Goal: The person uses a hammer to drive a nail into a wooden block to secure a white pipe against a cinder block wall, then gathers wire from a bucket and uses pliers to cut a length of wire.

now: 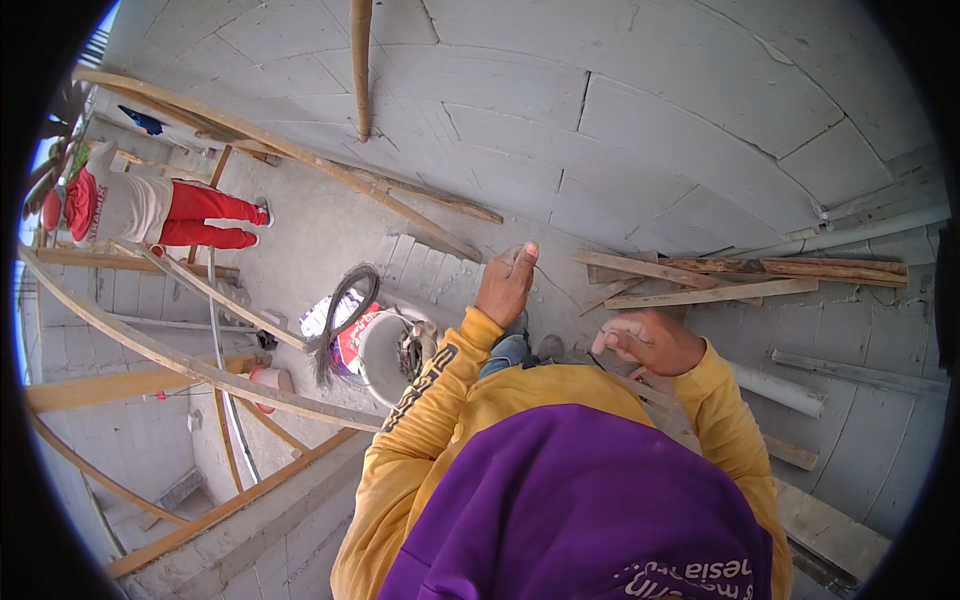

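The person's bare right hand point(655, 342), in a yellow sleeve, is loosely curled; whether it grasps anything, I cannot tell. The bare left hand point(507, 287) has bent fingers near the thumb, its grip equally unclear. Left of it stands a round pale-grey bucket point(378, 365), with a looped coil of thin dark wire point(334, 305) just beside. Rough brown wooden planks point(715, 293) lie beyond the right hand. Farther off stands a person in red trousers point(185, 200).
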`<state>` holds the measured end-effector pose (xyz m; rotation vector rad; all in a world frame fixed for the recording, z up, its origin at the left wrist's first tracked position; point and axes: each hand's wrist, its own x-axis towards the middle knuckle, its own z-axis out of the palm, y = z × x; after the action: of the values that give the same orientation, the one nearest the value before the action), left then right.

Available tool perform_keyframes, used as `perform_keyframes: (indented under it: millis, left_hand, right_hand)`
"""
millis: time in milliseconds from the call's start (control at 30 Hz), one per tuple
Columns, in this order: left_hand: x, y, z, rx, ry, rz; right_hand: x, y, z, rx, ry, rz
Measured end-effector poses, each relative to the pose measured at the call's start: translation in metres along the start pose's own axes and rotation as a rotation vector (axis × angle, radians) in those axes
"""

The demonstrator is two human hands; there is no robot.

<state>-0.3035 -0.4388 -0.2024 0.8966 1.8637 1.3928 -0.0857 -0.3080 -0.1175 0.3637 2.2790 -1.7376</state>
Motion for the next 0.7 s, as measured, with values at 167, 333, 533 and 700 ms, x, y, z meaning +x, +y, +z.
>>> perform_keyframes:
  millis: [167,333,533,700]
  left_hand:
    - [-0.012,-0.035,-0.029,-0.153,0.138,-0.164]
    - [-0.019,-0.074,-0.037,0.138,0.265,0.035]
    - [-0.035,-0.078,-0.048,-0.063,0.114,-0.356]
    - [-0.035,-0.042,-0.034,-0.785,0.005,-0.473]
  right_hand:
    - [0.039,0.015,-0.011,-0.115,0.11,0.078]
    - [0.067,0.019,-0.008,-0.323,0.302,-0.031]
    - [0.095,-0.005,-0.005,-0.257,0.418,0.041]
    - [0.116,-0.008,0.018,-0.127,0.411,-0.032]
